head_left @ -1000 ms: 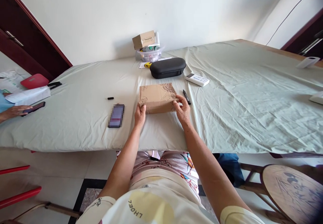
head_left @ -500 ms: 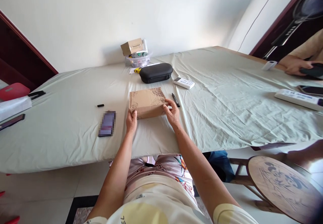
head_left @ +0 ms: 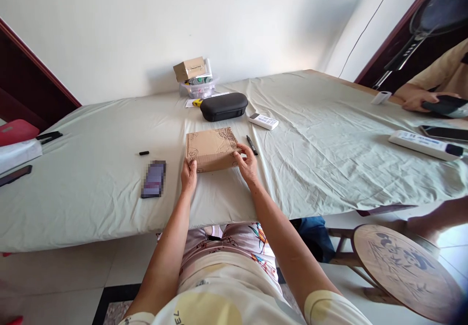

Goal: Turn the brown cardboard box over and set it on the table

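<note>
Head view: gripping flat brown cardboard box (head_left: 211,145) at near corners with left hand (head_left: 189,174) and right hand (head_left: 247,162), on wrinkled pale-green tablecloth (head_left: 329,164); slim black marker (head_left: 251,145) beside.

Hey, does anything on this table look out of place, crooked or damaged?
A small black cap lies alone, far left of the pen. At the far edge a small box sits tilted on a tub. The box held by the left hand and right hand has dark marks on top.

Cream short-sleeved shirt (head_left: 237,308), yellow print (head_left: 204,311), dark lettering (head_left: 178,314), pale floral-patterned trousers (head_left: 237,247), bare forearms (head_left: 171,247).
</note>
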### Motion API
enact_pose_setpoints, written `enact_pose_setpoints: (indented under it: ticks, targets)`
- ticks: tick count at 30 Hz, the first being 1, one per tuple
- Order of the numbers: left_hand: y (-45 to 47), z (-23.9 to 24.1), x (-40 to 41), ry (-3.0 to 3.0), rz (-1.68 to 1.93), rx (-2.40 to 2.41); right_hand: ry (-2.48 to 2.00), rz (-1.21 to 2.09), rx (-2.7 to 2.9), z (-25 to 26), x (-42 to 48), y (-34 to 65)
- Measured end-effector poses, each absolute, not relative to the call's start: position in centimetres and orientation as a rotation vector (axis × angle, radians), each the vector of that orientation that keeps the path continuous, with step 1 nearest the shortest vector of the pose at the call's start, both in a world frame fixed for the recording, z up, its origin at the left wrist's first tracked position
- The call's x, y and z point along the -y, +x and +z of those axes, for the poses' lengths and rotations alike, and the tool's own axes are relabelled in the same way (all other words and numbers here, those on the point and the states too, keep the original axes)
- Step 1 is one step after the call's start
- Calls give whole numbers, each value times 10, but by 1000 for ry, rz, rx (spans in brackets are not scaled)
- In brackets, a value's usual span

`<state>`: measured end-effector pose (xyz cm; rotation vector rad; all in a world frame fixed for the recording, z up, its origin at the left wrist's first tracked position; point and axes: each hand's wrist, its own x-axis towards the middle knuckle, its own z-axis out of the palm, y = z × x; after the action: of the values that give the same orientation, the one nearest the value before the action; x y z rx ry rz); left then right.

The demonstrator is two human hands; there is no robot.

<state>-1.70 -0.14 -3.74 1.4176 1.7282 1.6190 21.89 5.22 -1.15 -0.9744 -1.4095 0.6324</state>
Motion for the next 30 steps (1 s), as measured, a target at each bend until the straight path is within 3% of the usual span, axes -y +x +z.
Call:
enact_pose_setpoints:
  ticks: [30]
  targets:
    - [-23,-49,-3,1449,1644,-1774,-959,640,1347,-19,-57,217]
